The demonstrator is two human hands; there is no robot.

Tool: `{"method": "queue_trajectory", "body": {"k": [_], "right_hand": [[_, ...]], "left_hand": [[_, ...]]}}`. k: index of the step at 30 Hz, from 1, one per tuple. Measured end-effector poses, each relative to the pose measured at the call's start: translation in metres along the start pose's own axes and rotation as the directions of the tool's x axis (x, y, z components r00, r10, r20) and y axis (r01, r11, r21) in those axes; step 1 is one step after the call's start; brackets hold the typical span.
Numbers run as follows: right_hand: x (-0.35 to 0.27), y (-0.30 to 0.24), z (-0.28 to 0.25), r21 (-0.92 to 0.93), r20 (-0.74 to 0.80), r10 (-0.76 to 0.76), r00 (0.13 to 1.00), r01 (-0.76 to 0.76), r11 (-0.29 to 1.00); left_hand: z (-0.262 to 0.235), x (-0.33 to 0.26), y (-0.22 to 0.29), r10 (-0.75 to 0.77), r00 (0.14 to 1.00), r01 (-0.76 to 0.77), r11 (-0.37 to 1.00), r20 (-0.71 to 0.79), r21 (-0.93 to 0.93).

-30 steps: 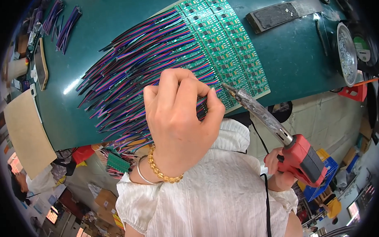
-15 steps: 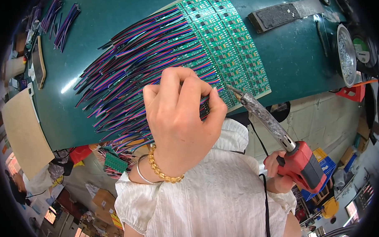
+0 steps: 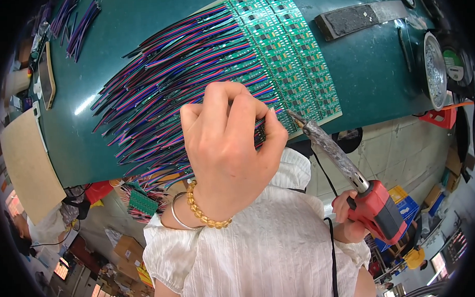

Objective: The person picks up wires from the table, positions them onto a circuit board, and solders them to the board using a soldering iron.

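Observation:
A panel of green circuit boards [image 3: 291, 52] lies on the table, with rows of multicoloured wires [image 3: 161, 72] fanning out from it to the left. My left hand [image 3: 229, 141] is over the panel's near part, thumb and fingers pinched on wires at the boards; the exact ends are hidden under the fingers. My right hand [image 3: 351, 220] grips a red and black soldering iron [image 3: 378, 209]. Its dark tip reaches the boards just right of my left fingertips; whether it touches a wire end is too small to tell.
A dark grey bar [image 3: 348, 21] lies beyond the panel. At the right stands a round metal dish [image 3: 434, 71] beside a spool [image 3: 454, 65]. Bundles of wires [image 3: 81, 31], a phone [image 3: 47, 76] and a brown board [image 3: 26, 161] are on the left. Another wired green panel [image 3: 142, 203] hangs below the table edge.
Only slight shifts: the soldering iron's tip and my left hand sit a little farther right and the view has moved slightly. Both hands keep their grips.

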State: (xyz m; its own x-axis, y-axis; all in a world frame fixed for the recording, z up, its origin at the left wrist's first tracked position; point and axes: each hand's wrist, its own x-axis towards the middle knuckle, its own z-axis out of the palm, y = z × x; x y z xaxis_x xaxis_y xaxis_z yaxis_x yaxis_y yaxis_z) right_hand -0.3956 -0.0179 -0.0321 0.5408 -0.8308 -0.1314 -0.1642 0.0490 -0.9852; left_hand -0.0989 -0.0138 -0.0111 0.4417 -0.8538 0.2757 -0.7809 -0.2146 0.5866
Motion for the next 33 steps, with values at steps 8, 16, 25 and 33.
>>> {"method": "queue_trajectory", "body": {"k": [8,16,25,33], "right_hand": [[0.005,-0.01,0.002,-0.014,0.029,0.111,0.993,-0.111,0.994],[-0.007,-0.016,0.016,-0.096,-0.204,0.053,0.978,-0.074,0.993],[-0.002,-0.015,0.017,0.094,-0.195,0.127,0.972,-0.111,0.989],[0.003,-0.014,0.009,0.138,0.005,0.097,0.995,-0.097,0.986]], "left_hand": [[0.001,0.001,0.0,0.002,1.0,-0.002,1.0,0.002,-0.008],[0.0,0.0,-0.002,0.012,1.0,-0.012,1.0,-0.013,-0.01],[0.001,0.002,-0.001,0.02,1.0,-0.02,1.0,-0.005,-0.023],[-0.001,0.001,-0.002,0.004,1.0,-0.004,1.0,0.005,-0.013]]}}
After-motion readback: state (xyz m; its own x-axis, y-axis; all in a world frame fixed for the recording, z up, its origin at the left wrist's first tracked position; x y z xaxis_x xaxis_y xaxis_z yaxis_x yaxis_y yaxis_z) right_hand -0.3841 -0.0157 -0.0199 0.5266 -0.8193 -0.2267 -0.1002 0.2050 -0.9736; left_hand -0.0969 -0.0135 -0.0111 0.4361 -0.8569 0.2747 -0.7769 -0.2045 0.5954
